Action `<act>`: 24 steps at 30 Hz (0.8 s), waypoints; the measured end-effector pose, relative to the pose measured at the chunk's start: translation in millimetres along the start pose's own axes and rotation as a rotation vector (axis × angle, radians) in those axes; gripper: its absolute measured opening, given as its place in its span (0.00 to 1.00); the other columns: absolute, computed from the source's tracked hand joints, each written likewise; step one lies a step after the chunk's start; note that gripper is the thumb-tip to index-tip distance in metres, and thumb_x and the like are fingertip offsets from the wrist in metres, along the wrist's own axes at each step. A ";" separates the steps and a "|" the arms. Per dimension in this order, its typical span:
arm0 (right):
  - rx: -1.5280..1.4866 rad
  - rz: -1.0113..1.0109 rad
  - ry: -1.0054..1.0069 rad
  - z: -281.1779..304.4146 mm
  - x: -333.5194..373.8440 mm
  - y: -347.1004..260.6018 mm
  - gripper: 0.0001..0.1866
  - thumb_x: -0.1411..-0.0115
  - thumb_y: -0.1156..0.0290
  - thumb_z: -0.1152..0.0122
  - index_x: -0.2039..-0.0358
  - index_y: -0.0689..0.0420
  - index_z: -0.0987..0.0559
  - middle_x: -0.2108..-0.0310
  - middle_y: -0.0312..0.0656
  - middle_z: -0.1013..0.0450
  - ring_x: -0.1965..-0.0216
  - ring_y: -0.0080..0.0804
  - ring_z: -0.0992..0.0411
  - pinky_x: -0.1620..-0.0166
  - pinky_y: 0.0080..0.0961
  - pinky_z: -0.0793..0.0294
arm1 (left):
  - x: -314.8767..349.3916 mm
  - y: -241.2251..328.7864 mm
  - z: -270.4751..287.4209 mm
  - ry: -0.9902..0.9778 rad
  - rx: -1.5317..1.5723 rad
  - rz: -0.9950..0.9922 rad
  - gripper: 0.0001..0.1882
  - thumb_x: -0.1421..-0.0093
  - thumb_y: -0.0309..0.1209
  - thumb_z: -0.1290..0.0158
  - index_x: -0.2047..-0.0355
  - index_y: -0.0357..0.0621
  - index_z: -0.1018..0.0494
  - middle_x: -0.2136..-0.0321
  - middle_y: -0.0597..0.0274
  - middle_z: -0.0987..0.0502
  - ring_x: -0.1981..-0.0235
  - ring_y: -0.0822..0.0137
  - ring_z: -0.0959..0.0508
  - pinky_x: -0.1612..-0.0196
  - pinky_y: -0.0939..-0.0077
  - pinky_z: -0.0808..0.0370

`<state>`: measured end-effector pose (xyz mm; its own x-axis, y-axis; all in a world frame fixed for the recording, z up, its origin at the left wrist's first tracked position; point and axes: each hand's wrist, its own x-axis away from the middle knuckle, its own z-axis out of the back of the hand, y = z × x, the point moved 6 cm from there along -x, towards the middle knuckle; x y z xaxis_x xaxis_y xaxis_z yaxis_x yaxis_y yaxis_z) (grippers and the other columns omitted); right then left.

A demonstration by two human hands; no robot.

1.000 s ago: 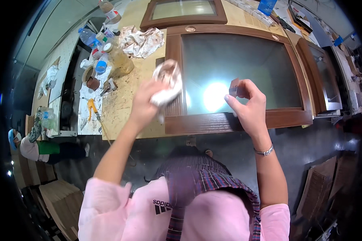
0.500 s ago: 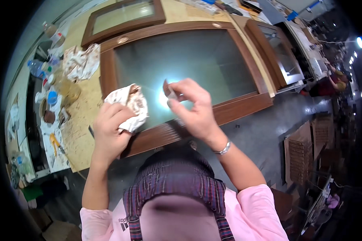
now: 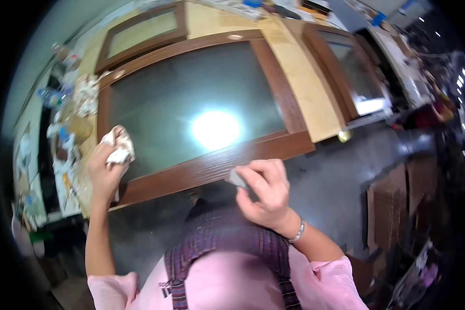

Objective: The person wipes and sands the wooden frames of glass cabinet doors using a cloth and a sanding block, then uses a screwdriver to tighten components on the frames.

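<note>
A brown wooden door frame with a dark glass panel lies flat on the bench before me. My left hand is closed round a crumpled white cloth with brown stains, at the frame's near left corner. My right hand pinches a small folded grey piece, which looks like sandpaper, between thumb and fingers. It is close to the frame's near rail; whether it touches the wood I cannot tell. A bright lamp reflection shows on the glass.
A smaller glazed frame lies at the far left, another brown glazed door at the right. Bottles and a second stained cloth crowd the bench's left side. Stacked brown boards stand on the floor at right.
My left hand has moved left with the cloth. My right hand has come from above the glass down toward the near rail, still holding the small piece. The view has shifted.
</note>
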<state>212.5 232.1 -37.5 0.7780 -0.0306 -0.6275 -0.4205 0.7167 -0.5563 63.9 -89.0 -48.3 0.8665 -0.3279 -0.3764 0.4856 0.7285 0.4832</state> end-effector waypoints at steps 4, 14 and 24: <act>-0.070 0.166 -0.060 -10.1 -13.5 -12.3 0.24 0.64 0.81 0.33 0.60 0.59 0.18 0.65 0.43 0.28 0.68 0.41 0.31 0.67 0.34 0.30 | -8.9 4.1 0.4 -0.006 -0.032 -0.021 0.11 0.55 0.31 0.36 0.71 0.39 0.21 0.73 0.54 0.23 0.69 0.52 0.23 0.64 0.63 0.28; -0.253 0.683 -0.265 -124.7 -19.7 -115.6 0.16 0.52 0.72 0.42 0.62 0.68 0.22 0.68 0.44 0.33 0.66 0.36 0.33 0.65 0.27 0.29 | -0.3 0.1 1.2 0.055 -0.071 0.073 0.12 0.53 0.38 0.36 0.69 0.48 0.18 0.71 0.57 0.20 0.67 0.53 0.21 0.63 0.62 0.24; -0.038 0.613 -0.357 -108.1 -14.9 -89.4 0.19 0.57 0.72 0.43 0.64 0.70 0.22 0.67 0.46 0.33 0.66 0.38 0.33 0.65 0.28 0.30 | 2.6 2.9 7.0 0.046 -0.131 0.028 0.12 0.50 0.38 0.39 0.66 0.53 0.17 0.69 0.59 0.19 0.64 0.54 0.20 0.61 0.63 0.22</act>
<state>188.1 93.2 -37.3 0.4988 0.6054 -0.6203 -0.8424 0.5070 -0.1826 68.4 -91.9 -42.3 0.8718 -0.2810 -0.4013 0.4395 0.8103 0.3877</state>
